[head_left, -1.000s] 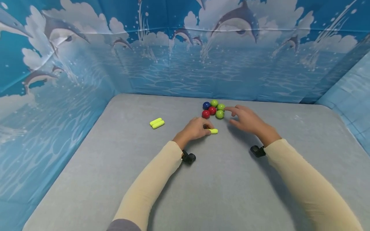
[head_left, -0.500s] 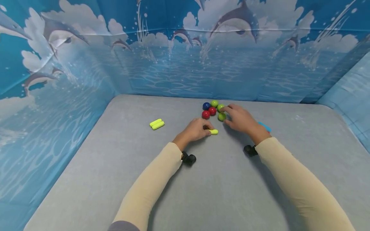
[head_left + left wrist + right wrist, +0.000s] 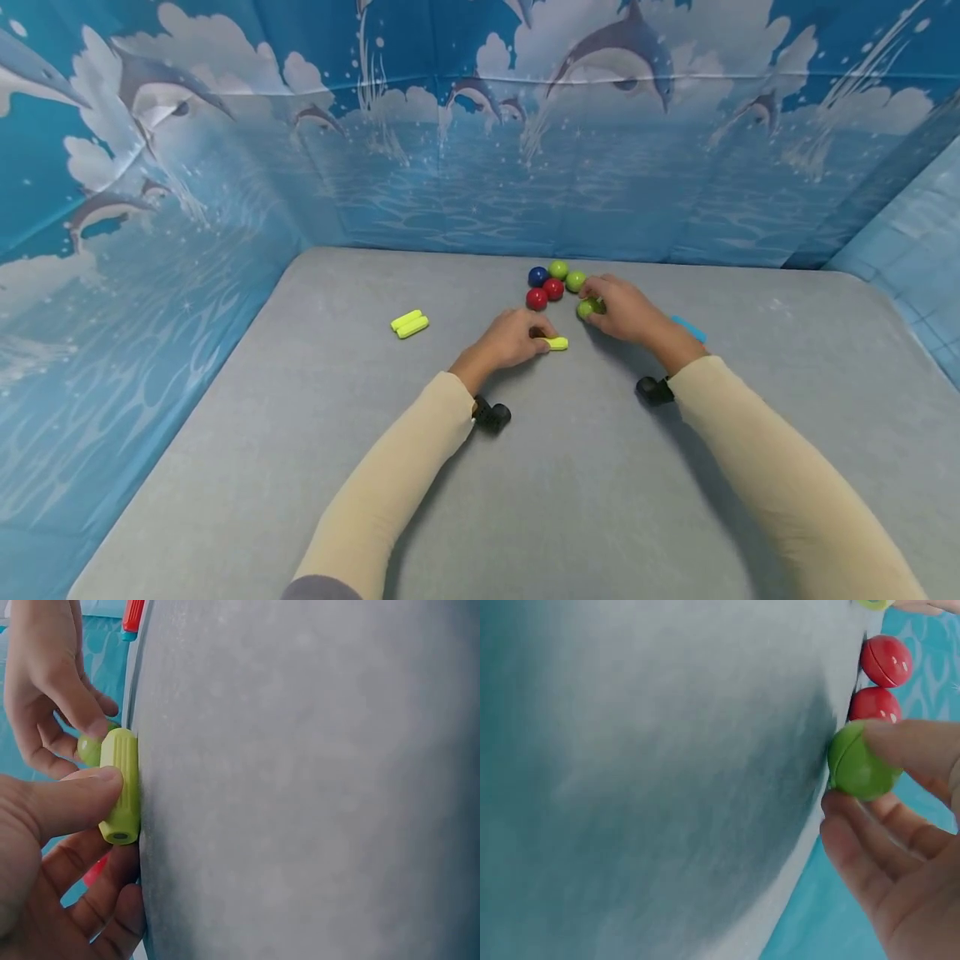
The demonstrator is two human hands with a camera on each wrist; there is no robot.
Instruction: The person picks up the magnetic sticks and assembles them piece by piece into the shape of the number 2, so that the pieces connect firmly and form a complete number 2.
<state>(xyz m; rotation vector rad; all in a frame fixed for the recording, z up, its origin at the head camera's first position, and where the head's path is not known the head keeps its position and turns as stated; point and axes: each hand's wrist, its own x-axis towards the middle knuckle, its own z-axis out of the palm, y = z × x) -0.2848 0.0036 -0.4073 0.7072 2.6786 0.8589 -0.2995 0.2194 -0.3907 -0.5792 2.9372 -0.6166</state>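
My left hand pinches a ribbed yellow-green rod between thumb and fingers, low over the table. A small dark disc shows in the rod's end in the left wrist view. Right of it, my right hand grips a shiny green ball between thumb and fingers; the fingers cover part of it. Just left of this ball lies a cluster: a blue ball, two red balls and two other green balls. In the right wrist view, the red balls appear behind the held ball.
Two yellow-green rods lie side by side on the grey table, left of my left hand. A blue piece lies partly hidden behind my right wrist. A blue dolphin-print curtain stands along the table's back and sides.
My right hand has closed on the nearest green ball and drawn it right, away from the cluster. The blue piece has come into view behind the right wrist. My left hand stays nearly still.
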